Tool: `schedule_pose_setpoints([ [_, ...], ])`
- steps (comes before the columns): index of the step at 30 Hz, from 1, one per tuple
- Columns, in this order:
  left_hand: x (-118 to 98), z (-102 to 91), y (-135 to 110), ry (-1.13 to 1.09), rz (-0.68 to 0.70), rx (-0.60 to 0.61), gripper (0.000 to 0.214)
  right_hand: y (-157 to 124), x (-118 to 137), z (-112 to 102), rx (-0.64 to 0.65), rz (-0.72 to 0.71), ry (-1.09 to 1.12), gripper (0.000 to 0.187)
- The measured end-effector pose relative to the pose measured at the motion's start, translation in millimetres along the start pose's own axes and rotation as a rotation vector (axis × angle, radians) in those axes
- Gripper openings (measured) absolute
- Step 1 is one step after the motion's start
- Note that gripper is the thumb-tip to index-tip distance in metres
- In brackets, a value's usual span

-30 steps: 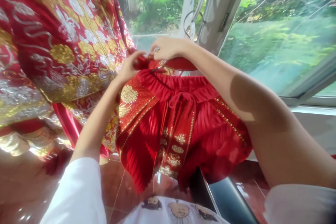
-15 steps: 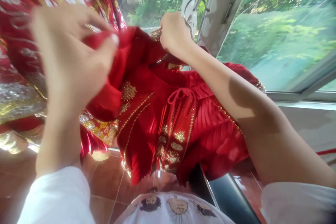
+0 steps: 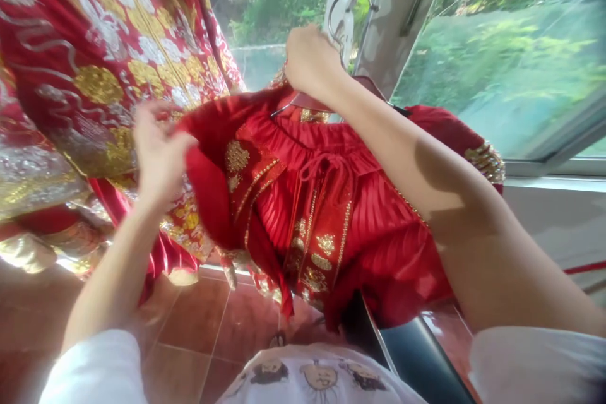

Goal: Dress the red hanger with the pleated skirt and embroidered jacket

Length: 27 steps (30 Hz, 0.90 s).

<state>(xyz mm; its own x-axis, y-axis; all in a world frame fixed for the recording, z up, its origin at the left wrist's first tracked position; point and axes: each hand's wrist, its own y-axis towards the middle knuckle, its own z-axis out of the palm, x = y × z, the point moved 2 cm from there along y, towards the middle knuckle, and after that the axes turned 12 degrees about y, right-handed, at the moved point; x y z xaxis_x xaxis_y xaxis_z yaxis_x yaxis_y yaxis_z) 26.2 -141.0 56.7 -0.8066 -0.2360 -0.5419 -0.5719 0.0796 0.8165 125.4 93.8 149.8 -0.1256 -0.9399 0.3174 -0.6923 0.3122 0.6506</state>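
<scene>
A red jacket (image 3: pixel 213 183) with gold beading and embroidery hangs spread before me, over a pleated red garment with a tied bow (image 3: pixel 326 167). A clothes hanger (image 3: pixel 303 101) shows at the neck, its metal hook (image 3: pixel 331 12) rising beside my right hand (image 3: pixel 312 63). That hand is closed at the top of the hanger, where gold-trimmed cloth also shows; its fingertips are hidden. My left hand (image 3: pixel 163 148) is at the jacket's left shoulder, blurred, with thumb and fingers apart.
A large red garment with gold and silver embroidery (image 3: pixel 99 82) hangs at the left. Behind are sliding windows (image 3: pixel 492 76) and their frame. Below lie a tiled floor (image 3: pixel 189 322) and a dark padded seat (image 3: pixel 416 353).
My left hand has moved down and slightly right, and its fingers have parted from the red cloth. The jacket's left side now lies spread out over the shoulder. My right hand has barely moved.
</scene>
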Motion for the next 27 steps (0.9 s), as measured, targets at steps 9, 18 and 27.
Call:
schedule_pose_setpoints([
  [9,-66,105.8,-20,-0.259,0.369,0.089,0.019,-8,4,0,-0.067,0.025,-0.046,0.038],
  [18,-77,104.1,-8,0.131,0.236,0.246,0.029,8,-5,-4,0.055,-0.086,0.126,0.026],
  [27,-65,142.9,53,0.09,0.275,0.634,0.007,-1,4,-22,0.242,-0.196,0.31,0.041],
])
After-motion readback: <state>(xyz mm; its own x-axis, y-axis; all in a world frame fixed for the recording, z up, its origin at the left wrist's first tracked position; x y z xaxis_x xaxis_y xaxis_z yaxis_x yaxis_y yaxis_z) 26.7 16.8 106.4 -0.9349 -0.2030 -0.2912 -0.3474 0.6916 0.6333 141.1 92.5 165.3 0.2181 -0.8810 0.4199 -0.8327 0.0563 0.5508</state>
